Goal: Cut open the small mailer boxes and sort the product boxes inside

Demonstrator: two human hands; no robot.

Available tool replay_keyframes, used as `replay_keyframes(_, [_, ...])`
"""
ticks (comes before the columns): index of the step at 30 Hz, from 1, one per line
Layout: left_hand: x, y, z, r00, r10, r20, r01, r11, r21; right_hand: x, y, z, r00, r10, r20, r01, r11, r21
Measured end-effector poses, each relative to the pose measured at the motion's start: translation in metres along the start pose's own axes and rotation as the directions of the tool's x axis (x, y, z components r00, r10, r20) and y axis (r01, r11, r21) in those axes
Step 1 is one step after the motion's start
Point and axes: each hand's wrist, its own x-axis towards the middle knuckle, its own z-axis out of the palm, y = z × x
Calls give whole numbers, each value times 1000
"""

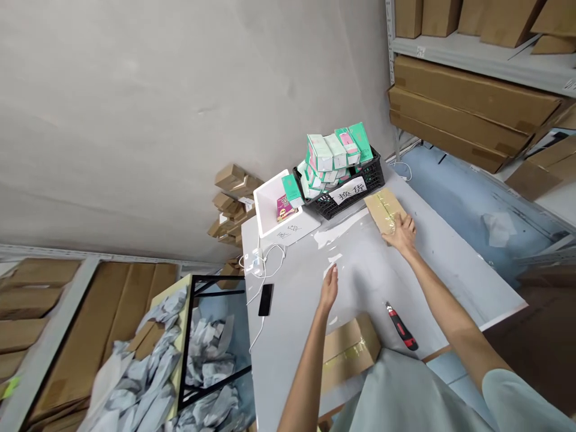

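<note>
1. A person's right hand (402, 233) grasps the near end of a flat brown cardboard box (381, 207) sealed with shiny yellowish tape, on a grey-topped work table (297, 300).
2. The box lies ahead of that hand and slightly to its left, its long axis slanting away toward a black plastic crate (330, 208) piled with green-and-white cartons (333, 153).
3. The left hand (330, 287) hangs released and empty above the tabletop, well apart from the box; the right is plainly the nearer.
4. Closer to the person's body sits a second, taped brown cardboard box (348, 354), untouched.
5. A red-and-black utility knife (402, 327) lies between that second box and the right forearm, its metal tip pointing away from the body.
</note>
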Motion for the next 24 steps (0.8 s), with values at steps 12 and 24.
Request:
replay_keyframes(12, [-136, -132, -80, 964, 145, -225, -59, 934, 351, -112, 23, -11, 944, -300, 138, 311, 948, -66])
replay_keyframes(24, [-207, -177, -75, 983, 183, -8, -170, 927, 335, -266, 66, 50, 837, 17, 548, 225, 901, -371])
